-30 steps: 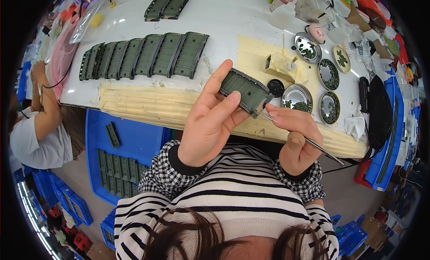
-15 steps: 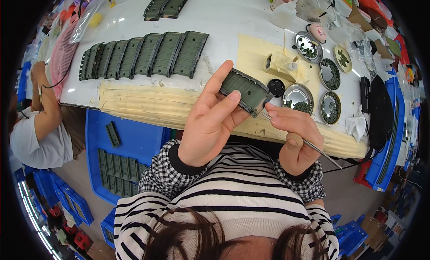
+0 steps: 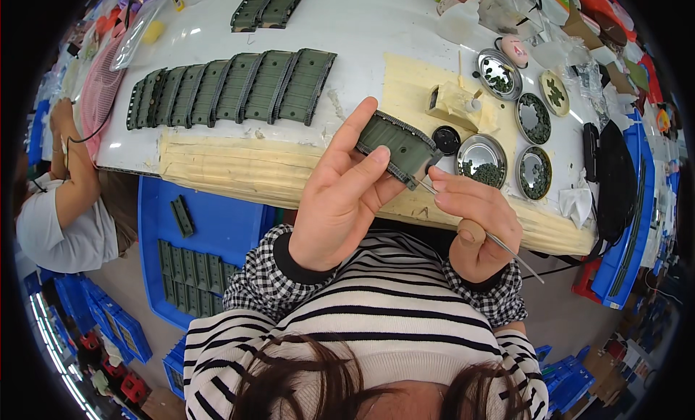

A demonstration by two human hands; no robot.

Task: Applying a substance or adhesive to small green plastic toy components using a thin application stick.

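Note:
My left hand (image 3: pixel 329 196) grips a dark green moulded plastic piece (image 3: pixel 405 154) with ridged edges, thumb on its face and index finger stretched along its far side. In my right hand (image 3: pixel 483 214), a slim metal rod-like tool (image 3: pixel 517 259) is pinched, its tip touching or very near the piece's near right corner. One fingertip of that hand wears a tan covering (image 3: pixel 474 230). Just beyond the held piece lies a small round black lid or dish (image 3: pixel 446 140). Whether a tiny part sits at the tool's tip is too small to tell.
A row of similar green pieces (image 3: pixel 233 89) lies left on the white table; more (image 3: pixel 269 6) lie at the back. Metal dishes (image 3: pixel 502 180) with small green parts stand right, beside a tape-covered block (image 3: pixel 457 109). A blue bin (image 3: pixel 217 203) sits below left. Another person's arm (image 3: pixel 72 159) shows far left.
The tool's rear end has swung slightly left and toward me, with small movement in my right hand. The left hand and the green piece have barely moved.

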